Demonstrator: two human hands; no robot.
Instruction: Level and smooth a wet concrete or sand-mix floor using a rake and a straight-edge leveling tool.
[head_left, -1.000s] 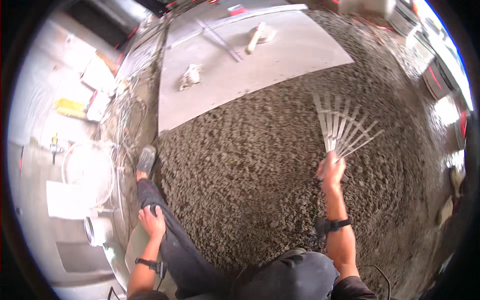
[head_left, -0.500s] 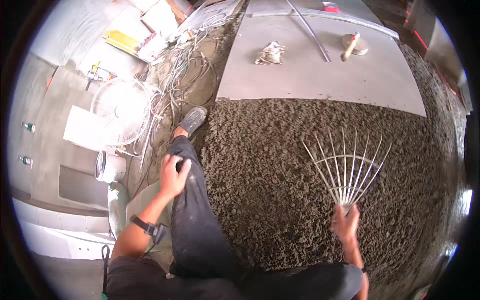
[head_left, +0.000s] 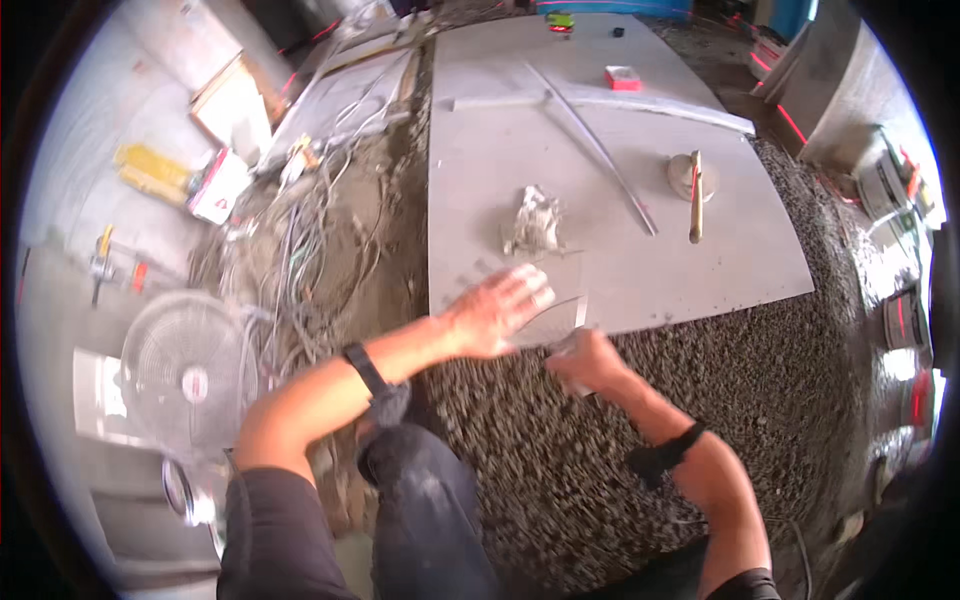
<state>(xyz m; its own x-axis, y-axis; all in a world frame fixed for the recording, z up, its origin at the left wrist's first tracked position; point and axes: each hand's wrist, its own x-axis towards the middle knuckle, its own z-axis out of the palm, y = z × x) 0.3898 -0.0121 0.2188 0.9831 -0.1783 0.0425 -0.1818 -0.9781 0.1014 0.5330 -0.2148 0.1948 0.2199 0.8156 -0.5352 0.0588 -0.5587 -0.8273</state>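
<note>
Pale metal is being held above the near edge of a large grey slab [head_left: 730,270], where a fan-shaped rake [head_left: 581,312] is being gripped in the right hand [head_left: 590,362], its fingers curled closed. The left hand [head_left: 500,312] is being held open beside it, fingers extended, near the slab's near left corner; whether the rake is being touched by it cannot be told, the tines being partly hidden and blurred. The slab's near and right edges are being bordered by coarse, crumbly mortar [head_left: 620,490], a broad stretch of which is being shown between slab and legs. Just beyond the left hand, a crumpled pale bundle [head_left: 537,218] is being supported by the slab, well apart from a wooden-handled tool [head_left: 697,205] to the right. Between them, a slim metal bar [head_left: 610,165] is being angled, its far part crossing a long straightedge [head_left: 660,112]. Farther out, a red box [head_left: 622,78] is being seen. The slab's left side is being flanked by tangled cables [head_left: 300,245] and a round fan [head_left: 170,350], the right by buckets [head_left: 905,320] beyond the mortar.
</note>
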